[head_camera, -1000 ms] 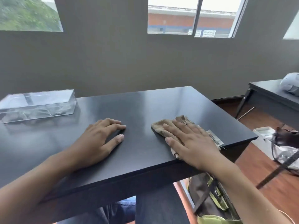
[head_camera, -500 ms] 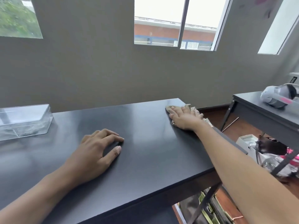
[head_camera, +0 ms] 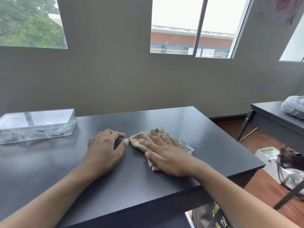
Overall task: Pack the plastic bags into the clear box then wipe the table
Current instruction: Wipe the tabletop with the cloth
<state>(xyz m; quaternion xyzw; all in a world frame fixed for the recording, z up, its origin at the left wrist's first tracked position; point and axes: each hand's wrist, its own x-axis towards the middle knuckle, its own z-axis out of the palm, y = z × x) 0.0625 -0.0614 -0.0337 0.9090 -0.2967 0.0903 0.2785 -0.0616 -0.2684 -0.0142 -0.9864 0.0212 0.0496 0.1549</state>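
This looks like a plain office or study room. A flat black desk (head_camera: 189, 129) stands against a bare grey-brown wall (head_camera: 115, 83), and a second dark desk (head_camera: 269, 119) of the same kind sits to the right with a white headset-like device (head_camera: 294, 109) on it. The floor (head_camera: 269, 186) is reddish wood with a dark skirting board. Sliding aluminium-framed windows (head_camera: 197, 27) sit high in the wall, showing a red-brick building outside; another window (head_camera: 31, 22) shows green trees. A bag (head_camera: 207, 216) lies under the desk, and a white box (head_camera: 266, 153) rests on the floor.
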